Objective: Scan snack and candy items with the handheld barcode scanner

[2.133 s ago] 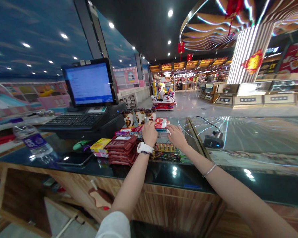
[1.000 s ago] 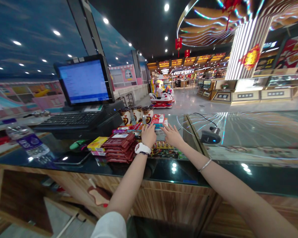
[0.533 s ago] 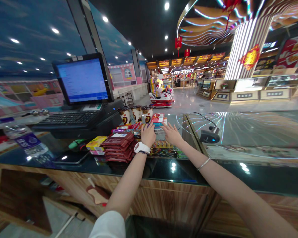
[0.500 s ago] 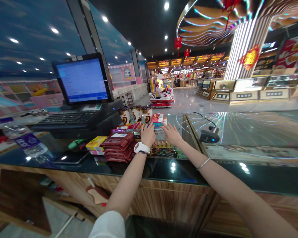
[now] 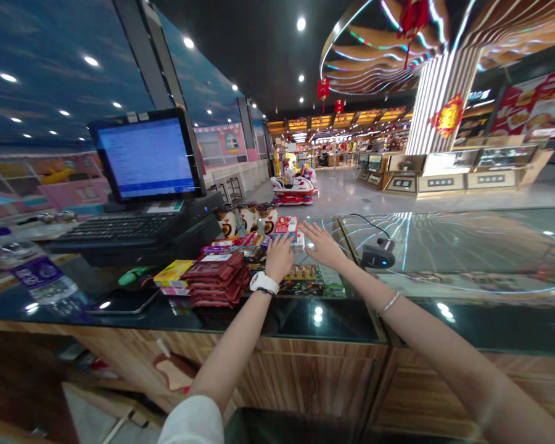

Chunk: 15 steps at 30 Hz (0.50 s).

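Note:
My left hand [image 5: 280, 256], with a white watch on its wrist, reaches over the glass counter top. Its fingers lie stretched out at the near edge of a small stack of red and blue packs [image 5: 287, 224]. My right hand [image 5: 324, 246] hovers open to the right of that stack, fingers spread and nothing in them. Left of my left hand are a pile of dark red flat packets [image 5: 219, 274] and a yellow and pink box [image 5: 173, 274]. Colourful wrapped snack sticks [image 5: 234, 242] lie behind the pile. Three printed cups [image 5: 248, 218] stand farther back.
A monitor [image 5: 143, 155] and a black keyboard [image 5: 115, 228] stand at the left. Nearer are a water bottle [image 5: 39, 271] and a phone [image 5: 123, 301]. A black scanner [image 5: 378, 253] with a cable sits on the glass at the right. Below is the wooden counter front [image 5: 305, 376].
My right hand has lifted a little and opened wider, away from the packs. My left hand stays by the stack. The camera view has shifted slightly.

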Tool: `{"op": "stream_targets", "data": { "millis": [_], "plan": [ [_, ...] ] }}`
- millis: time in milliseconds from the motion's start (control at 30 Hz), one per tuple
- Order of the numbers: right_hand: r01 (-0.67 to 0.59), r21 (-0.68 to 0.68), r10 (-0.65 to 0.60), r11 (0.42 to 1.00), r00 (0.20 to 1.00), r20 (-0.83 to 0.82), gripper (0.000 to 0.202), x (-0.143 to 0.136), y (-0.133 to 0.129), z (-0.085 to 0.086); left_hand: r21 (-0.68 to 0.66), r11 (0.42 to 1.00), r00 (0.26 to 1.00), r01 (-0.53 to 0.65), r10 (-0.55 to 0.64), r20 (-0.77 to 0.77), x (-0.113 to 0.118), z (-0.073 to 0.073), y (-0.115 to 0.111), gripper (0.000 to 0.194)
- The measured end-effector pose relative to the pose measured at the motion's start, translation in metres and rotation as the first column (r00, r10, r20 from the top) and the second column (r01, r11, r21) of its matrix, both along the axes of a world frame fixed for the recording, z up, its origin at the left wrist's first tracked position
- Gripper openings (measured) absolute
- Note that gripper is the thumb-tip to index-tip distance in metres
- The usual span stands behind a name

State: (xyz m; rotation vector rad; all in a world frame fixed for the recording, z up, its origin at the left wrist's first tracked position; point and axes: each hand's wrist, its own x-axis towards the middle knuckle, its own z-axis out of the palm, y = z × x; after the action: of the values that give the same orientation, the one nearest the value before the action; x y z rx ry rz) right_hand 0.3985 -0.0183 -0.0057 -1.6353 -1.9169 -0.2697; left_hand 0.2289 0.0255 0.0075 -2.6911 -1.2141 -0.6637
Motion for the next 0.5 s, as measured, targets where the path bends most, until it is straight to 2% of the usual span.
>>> {"op": "stream_targets", "data": {
  "millis": [133,267,400,500],
  "plan": [
    [-0.078,0.074,0.083,0.994,0.995,-0.061,0.066,0.032,-0.017,0.003,-0.08,0.993,0.994,0.092,-0.096,-0.049,0.013,-0.008,-0.009,0.053],
    [-0.118,0.154,0.149,0.981,0.966,-0.21,0.058,0.058,-0.027,0.0,-0.087,0.974,0.967,0.21,-0.22,-0.127,0.034,-0.01,-0.015,0.05],
    [-0.065,0.279,0.177,0.958,0.9,-0.399,0.027,0.064,-0.036,0.008,-0.056,0.952,0.925,0.301,-0.306,-0.226,0.065,-0.009,-0.013,0.045],
    [-0.051,0.349,0.223,0.936,0.85,-0.476,0.002,0.055,-0.045,0.019,-0.009,0.936,0.91,0.351,-0.344,-0.231,0.088,-0.017,-0.006,0.045]
  ]
}}
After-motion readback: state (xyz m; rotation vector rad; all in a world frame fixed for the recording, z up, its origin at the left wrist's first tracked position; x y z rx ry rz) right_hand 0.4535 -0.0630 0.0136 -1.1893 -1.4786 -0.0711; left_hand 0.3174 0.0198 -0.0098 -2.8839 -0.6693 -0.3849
